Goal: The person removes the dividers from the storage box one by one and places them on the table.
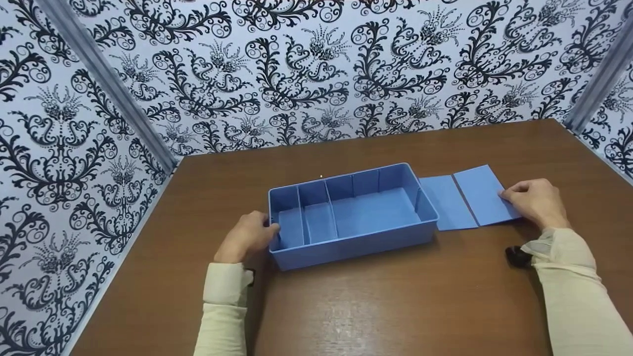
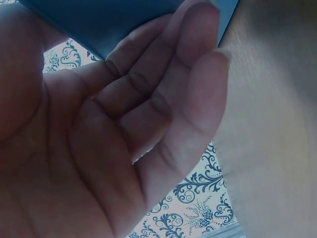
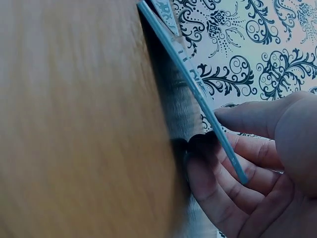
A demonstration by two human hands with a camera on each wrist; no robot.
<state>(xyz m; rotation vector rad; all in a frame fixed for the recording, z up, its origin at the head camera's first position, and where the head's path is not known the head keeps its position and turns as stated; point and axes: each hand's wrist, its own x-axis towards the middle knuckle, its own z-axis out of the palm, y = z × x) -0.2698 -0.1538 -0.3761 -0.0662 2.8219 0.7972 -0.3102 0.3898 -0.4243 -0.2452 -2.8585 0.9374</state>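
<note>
A blue plastic box [image 1: 356,249] stands upright on the table, split by two dividers into two narrow compartments at left and a wide one at right. My left hand [image 1: 248,232] grips its left end wall, thumb over the rim. In the left wrist view, the fingers [image 2: 198,89] lie against the outside of the box [image 2: 114,25]. Two flat blue panels lie right of the box. The farther panel [image 1: 482,193] is pinched at its right edge by my right hand [image 1: 538,202]. Seen edge-on in the right wrist view, this panel [image 3: 198,99] sits between thumb and fingers, tilted off the table.
The nearer panel [image 1: 447,203] lies flat by the box's right end, a thin gap from the held one. Everything rests on a brown wooden table [image 1: 385,306]. A patterned wall [image 1: 316,74] closes off the back and sides.
</note>
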